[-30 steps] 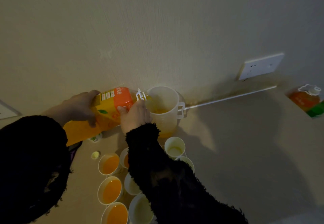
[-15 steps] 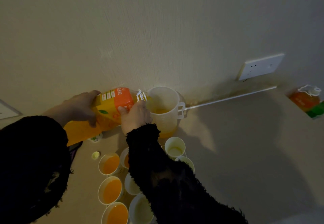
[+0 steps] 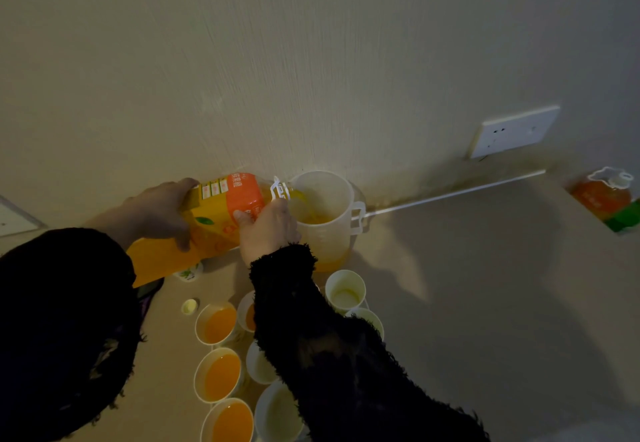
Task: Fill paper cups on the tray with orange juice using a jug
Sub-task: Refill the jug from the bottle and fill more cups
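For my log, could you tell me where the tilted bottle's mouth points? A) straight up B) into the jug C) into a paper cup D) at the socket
B: the left hand and right hand hold the bottle tipped, its mouth over the rim of the jug.

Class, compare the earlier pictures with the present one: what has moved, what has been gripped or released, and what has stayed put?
Nothing visibly changed. The left hand and right hand still hold the juice bottle tipped into the jug; the paper cups stand as before.
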Demonstrator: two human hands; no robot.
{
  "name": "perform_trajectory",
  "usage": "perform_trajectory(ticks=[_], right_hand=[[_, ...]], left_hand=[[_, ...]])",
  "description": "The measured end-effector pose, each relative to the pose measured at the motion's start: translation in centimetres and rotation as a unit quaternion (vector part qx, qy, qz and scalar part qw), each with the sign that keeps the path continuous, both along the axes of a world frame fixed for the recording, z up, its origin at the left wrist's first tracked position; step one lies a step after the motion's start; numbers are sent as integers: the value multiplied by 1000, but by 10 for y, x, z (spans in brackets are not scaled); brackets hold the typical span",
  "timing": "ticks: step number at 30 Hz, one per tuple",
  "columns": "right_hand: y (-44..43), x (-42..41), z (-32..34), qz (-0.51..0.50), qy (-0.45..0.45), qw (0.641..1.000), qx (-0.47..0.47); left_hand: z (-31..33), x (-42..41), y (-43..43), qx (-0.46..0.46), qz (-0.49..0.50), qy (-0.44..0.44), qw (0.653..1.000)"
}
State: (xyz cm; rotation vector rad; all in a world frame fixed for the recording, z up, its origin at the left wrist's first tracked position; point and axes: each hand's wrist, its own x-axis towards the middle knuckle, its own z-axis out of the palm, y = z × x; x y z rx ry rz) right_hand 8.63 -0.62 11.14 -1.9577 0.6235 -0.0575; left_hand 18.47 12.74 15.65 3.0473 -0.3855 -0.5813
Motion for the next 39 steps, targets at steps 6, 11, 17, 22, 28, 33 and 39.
perform_trajectory(ticks=[6,11,17,22,28,33,39], right_hand=[[0,0,0,2,4,1000,-2],[0,-1,0,2,3,1000,-2],[0,-1,1,1,2,1000,-1],[0,-2,1,2,2,1000,1],[-1,-2,1,5,4,1000,-3],[-1,-3,1,4,1,1000,-2],[-1,-1,0,4,8,1000,6]], left_hand=[[1,0,-1,1,6,2,1000],[1,-2,-1,2,3,-1,1000],[1,-3,0,11,1,-2,1000],[1,-3,-1,5,4,0,1000],[0,-2,0,-1,-1,0,1000],[1,-3,-1,-1,4,0,1000],[1,-4,-2,4,11,3,1000]])
